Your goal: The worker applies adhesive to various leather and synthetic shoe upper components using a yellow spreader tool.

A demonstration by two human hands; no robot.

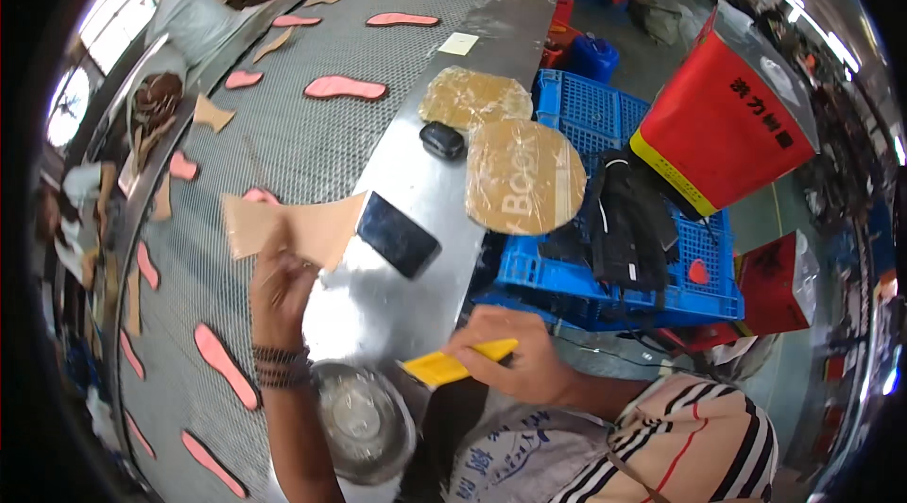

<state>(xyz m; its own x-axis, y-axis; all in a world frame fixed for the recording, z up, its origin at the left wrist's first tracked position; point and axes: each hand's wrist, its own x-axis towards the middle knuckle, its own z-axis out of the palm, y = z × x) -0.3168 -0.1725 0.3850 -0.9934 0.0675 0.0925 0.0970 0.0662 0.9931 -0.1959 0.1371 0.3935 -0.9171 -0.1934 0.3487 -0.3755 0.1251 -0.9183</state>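
My left hand [283, 278] is raised over the near side of the mesh conveyor, its fingers closed on a flat tan shoe-upper piece [316, 227] with curved edges. My right hand [515, 352] grips a yellow flat-handled brush [444, 369] in front of my body; its tip points left. Below the brush tip, a round metal bowl [364, 423] stands on the metal ledge beside my left forearm. A dark phone [398, 234] lies on the ledge just right of the tan piece. Pink insoles [227, 366] lie on the mesh conveyor [283, 149].
Two tape-covered cardboard pads [525, 177] and a small black case [441, 139] lie on the ledge. To the right, blue crates [605, 120] carry black cloth [628, 229] and a large red tin [723, 116]. More tan pieces [212, 114] lie along the conveyor.
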